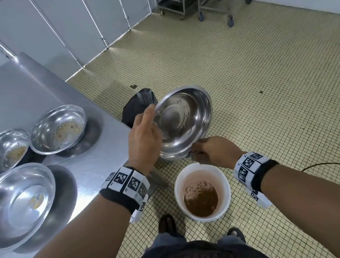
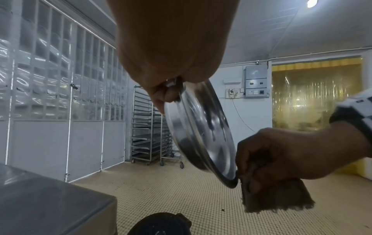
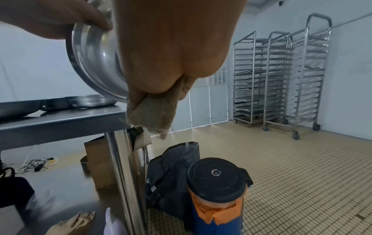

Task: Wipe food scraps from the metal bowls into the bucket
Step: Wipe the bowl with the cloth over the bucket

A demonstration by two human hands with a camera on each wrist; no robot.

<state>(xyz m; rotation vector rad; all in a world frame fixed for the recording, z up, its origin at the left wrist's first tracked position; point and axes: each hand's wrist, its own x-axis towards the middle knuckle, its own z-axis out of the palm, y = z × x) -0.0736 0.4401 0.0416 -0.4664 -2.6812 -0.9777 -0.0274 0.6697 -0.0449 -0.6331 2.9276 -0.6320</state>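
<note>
While the left hand (image 1: pixel 143 136) grips the far-left rim of a tilted steel bowl (image 1: pixel 185 122), the head view shows the bowl's open face turned toward the person and hanging above and just beyond the white bucket (image 1: pixel 202 191) on the tiled floor. Its lowest rim edge sits beside the right hand (image 1: pixel 213 152), which is the nearer hand to the bucket; whatever leaves that low edge should drop toward the brown slop inside. Three more shallow bowls, two smeared with scraps (image 1: pixel 63 130), wait on the steel table (image 1: pixel 19 92) to the left.

From the left wrist, the bowl (image 2: pixel 201 132) appears nearly edge-on, thin, glossy and smooth, its rim pinched between thumb and curled fingers (image 2: pixel 161 97). The right hand (image 2: pixel 281 152), fingers curled, clutches a coarse tan cloth (image 2: pixel 281 200) touching the bottom rim.

From the right wrist, the cloth (image 3: pixel 155 114) looks fibrous and frayed, squeezed in the fingers beside the bowl's outer wall (image 3: pixel 90 66). A black-lidded jar (image 3: pixel 217 178) stands below; the bucket is out of this view.
</note>
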